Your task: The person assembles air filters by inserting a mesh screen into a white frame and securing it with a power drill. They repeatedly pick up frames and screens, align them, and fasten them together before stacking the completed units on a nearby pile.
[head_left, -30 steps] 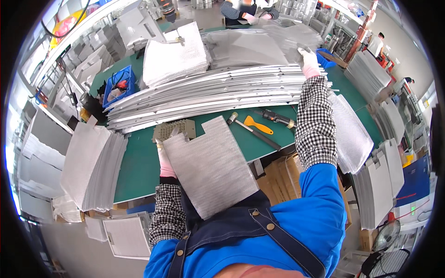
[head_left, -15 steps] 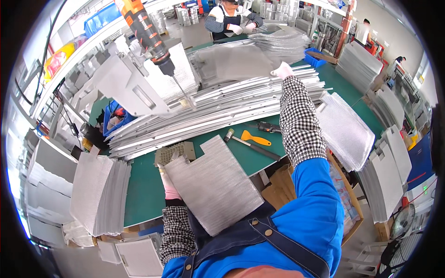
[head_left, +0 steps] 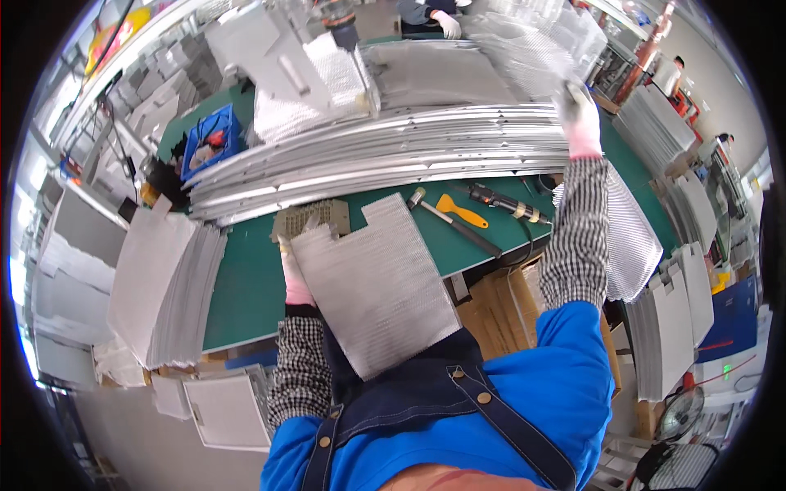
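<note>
My left hand (head_left: pixel 296 277), gloved, is closed on the left edge of a notched silver mesh panel (head_left: pixel 381 286), which is tilted in front of my apron. Beyond the right end of a long pile of metal strips (head_left: pixel 393 151), my gloved right hand (head_left: pixel 580 123) reaches far out. Its fingers are blurred and appear closed on the near edge of a mesh sheet (head_left: pixel 528 61), which is also smeared by motion. Beside the held panel lie a hammer (head_left: pixel 458 225), a yellow scraper (head_left: pixel 463 212) and a power screwdriver (head_left: pixel 503 201) on the green table (head_left: pixel 246 303).
A pale perforated block (head_left: pixel 311 218) lies behind the panel. Stacked panels (head_left: pixel 168 282) stand at the left, with others (head_left: pixel 626 237) at the right. A blue bin (head_left: pixel 210 143) sits at the back left. A hanging drill (head_left: pixel 340 20) is overhead; across the table is a co-worker's gloved hand (head_left: pixel 447 24).
My right hand has moved right, and the far mesh sheet now looks raised and blurred. The view has tipped downward, while my left hand keeps the notched panel in nearly the same place.
</note>
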